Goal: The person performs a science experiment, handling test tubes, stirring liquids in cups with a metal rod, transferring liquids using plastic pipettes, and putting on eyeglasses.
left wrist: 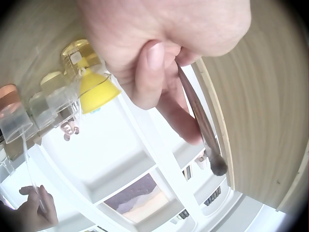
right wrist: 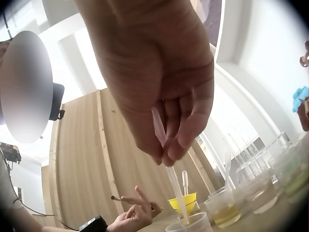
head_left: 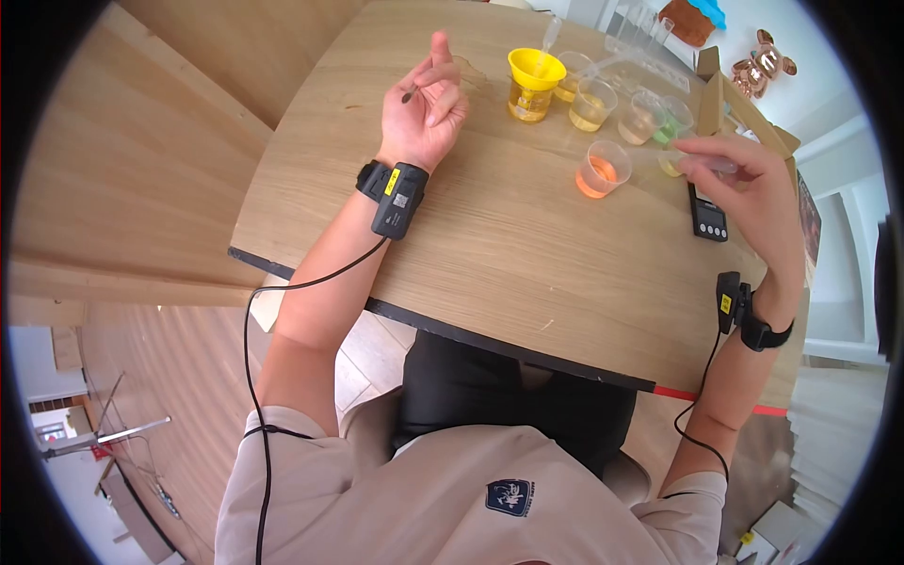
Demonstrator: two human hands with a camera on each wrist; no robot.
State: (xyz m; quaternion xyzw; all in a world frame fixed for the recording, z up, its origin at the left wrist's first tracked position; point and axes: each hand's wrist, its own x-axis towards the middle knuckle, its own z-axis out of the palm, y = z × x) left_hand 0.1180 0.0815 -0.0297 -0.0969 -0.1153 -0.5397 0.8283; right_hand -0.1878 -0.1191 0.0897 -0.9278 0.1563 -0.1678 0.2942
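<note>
My left hand (head_left: pixel 428 113), palm up over the table's far left, holds a thin stick (left wrist: pixel 197 108) with a small, rounded, dark end. My right hand (head_left: pixel 749 184), at the table's right, pinches a clear plastic dropper (right wrist: pixel 175 183) that slants down. In both wrist views the dropper's lower end overlaps the rim of a clear cup (right wrist: pixel 193 226). A cup of orange liquid (head_left: pixel 598 179) stands left of the right hand. Farther back, a yellow funnel (head_left: pixel 529 72) sits on a vessel of amber liquid (head_left: pixel 529 107), with another dropper (head_left: pixel 552 34) upright in the funnel.
Several cups of pale liquid, among them a yellowish one (head_left: pixel 588 115) and a green one (head_left: pixel 674 121), stand behind the orange cup. A clear test tube rack (head_left: pixel 645 42) is at the back. A black scale (head_left: pixel 709 224) and cardboard box (head_left: pixel 739 113) lie near the right hand.
</note>
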